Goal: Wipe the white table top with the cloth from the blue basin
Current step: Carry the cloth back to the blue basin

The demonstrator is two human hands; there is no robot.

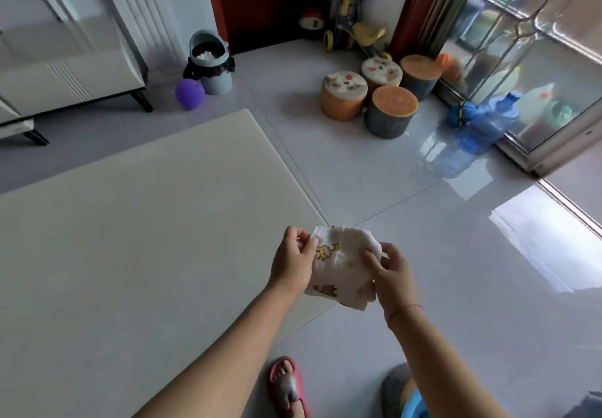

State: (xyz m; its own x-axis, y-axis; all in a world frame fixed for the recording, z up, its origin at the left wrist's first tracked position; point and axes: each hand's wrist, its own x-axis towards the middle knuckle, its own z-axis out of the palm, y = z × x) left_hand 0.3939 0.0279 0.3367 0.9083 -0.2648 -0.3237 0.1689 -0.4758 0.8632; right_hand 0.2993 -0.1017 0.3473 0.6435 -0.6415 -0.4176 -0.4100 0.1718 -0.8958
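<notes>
- The white cotton cloth printed with small cartoon animals [342, 266] is held in the air between both hands, over the near right edge of the table, partly bunched.
- The left hand [293, 263] pinches the cloth's upper left corner with thumb and fingertips; the right hand [394, 276] grips its right side, fingers pressed into the fabric (a thin red string circles that wrist).
- The glossy white rectangular table top [136, 238] lies bare to the left, its right edge running diagonally away to a far corner.
- Right of that edge, the shiny grey tiled floor [439, 254] is open up to the glazed sliding door [527, 69].
- Near the door stand four round stump-shaped stools [391, 111].
- Beyond the far corner: a grey-blue lidded bin [210, 62] and a purple ball [190, 93] just beside it.
- A blue curved edge, possibly the basin [413, 406], shows at the bottom, beside a foot in a red slipper [288, 385].
</notes>
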